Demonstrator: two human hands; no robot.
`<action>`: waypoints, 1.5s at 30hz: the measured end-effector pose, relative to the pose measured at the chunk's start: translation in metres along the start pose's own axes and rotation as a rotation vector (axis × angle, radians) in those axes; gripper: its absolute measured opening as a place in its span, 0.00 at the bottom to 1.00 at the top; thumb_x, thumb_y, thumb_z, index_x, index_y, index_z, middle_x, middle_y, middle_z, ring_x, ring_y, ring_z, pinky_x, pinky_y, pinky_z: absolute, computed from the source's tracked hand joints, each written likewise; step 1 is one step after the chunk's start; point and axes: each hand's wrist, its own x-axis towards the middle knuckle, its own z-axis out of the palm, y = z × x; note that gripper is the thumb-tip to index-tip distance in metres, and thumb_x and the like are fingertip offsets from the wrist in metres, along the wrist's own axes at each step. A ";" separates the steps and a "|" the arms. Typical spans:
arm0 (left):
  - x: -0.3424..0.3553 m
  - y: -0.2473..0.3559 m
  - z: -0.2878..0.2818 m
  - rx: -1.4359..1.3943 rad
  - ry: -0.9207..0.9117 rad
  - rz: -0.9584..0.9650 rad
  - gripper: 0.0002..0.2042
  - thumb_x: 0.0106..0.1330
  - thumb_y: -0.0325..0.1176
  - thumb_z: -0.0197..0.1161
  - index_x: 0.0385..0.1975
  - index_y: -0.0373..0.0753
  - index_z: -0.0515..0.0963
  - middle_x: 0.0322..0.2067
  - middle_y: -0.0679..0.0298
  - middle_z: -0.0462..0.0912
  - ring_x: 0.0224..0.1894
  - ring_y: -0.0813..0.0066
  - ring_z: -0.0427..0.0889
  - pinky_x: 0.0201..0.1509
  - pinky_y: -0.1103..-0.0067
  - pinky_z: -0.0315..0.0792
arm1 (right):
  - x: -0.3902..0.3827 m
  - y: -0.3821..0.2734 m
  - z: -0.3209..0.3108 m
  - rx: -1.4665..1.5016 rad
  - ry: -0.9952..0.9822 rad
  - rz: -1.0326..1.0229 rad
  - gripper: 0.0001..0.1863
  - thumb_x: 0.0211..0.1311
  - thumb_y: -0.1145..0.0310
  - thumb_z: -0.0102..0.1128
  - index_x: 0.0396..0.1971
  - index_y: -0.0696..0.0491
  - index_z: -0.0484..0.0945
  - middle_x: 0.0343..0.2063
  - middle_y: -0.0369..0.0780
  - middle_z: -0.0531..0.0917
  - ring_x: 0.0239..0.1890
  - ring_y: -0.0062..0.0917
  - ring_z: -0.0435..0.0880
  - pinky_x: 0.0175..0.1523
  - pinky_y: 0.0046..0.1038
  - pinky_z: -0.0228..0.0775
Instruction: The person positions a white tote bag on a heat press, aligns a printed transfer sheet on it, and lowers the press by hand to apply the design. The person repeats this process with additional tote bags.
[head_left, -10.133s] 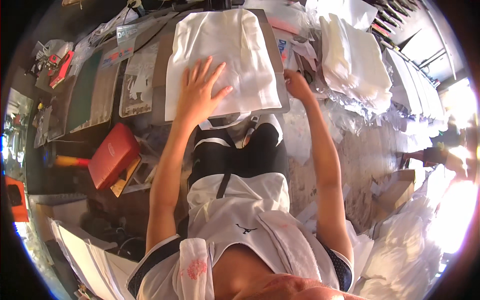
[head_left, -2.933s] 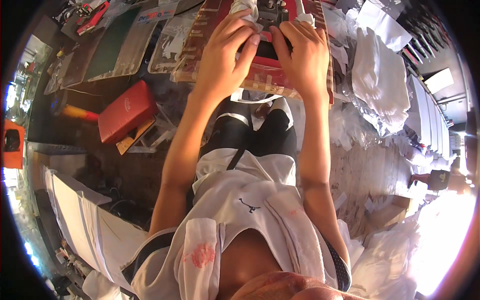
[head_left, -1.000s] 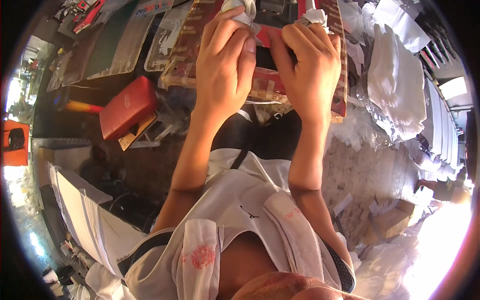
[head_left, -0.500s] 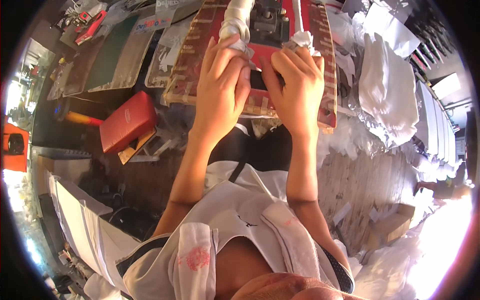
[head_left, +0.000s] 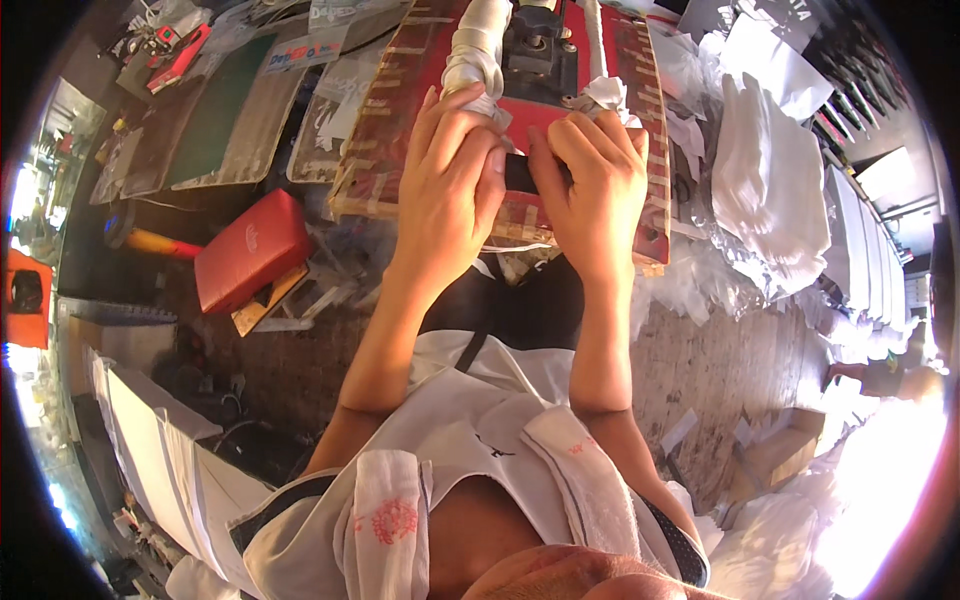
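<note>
In front of me stands a red panel (head_left: 527, 118) in a brown frame (head_left: 362, 206) with tape strips along its edges. My left hand (head_left: 453, 175) and my right hand (head_left: 592, 175) rest over its near part, backs up, fingers bent forward. A short dark bar (head_left: 519, 174) shows between my thumbs, and both hands close on it; their palm sides are hidden. Beyond my left fingertips runs a thick white-wrapped tube (head_left: 476, 50). Past the right ones, a thinner white-wrapped rod (head_left: 597, 45) ends in crumpled white wrapping (head_left: 606, 93). A black metal fitting (head_left: 541, 60) sits between these.
At left, a red box (head_left: 249, 250) sits by a red-and-yellow handle (head_left: 165, 244), below flat dark boards (head_left: 215, 125). White folded cloth (head_left: 770, 180) and clear plastic film (head_left: 690, 270) lie at right. A cardboard box (head_left: 780, 455) stands on the wooden floor (head_left: 725, 365).
Both hands and the dark bar sit slightly lower in the picture, along with the panel. The view has shifted a little, and the hands keep nearly the same hold.
</note>
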 end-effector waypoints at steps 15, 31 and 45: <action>-0.001 -0.002 0.004 0.008 0.039 0.003 0.09 0.74 0.26 0.53 0.39 0.32 0.82 0.47 0.56 0.80 0.69 0.52 0.73 0.74 0.53 0.64 | -0.002 0.000 0.001 -0.020 0.010 0.000 0.12 0.55 0.70 0.72 0.23 0.50 0.73 0.24 0.33 0.77 0.31 0.31 0.74 0.41 0.36 0.60; -0.001 -0.002 0.005 0.019 0.047 0.015 0.04 0.68 0.24 0.59 0.37 0.32 0.81 0.45 0.57 0.79 0.66 0.49 0.76 0.71 0.51 0.68 | -0.003 0.001 0.001 -0.022 0.023 -0.002 0.13 0.59 0.68 0.72 0.23 0.49 0.73 0.24 0.32 0.77 0.30 0.30 0.73 0.40 0.35 0.60; 0.022 0.005 -0.011 -0.031 0.080 0.039 0.03 0.67 0.24 0.62 0.34 0.31 0.80 0.44 0.54 0.80 0.62 0.45 0.77 0.64 0.54 0.71 | 0.016 -0.006 -0.018 -0.020 0.022 -0.073 0.11 0.62 0.68 0.70 0.25 0.50 0.75 0.26 0.34 0.77 0.32 0.32 0.75 0.42 0.37 0.60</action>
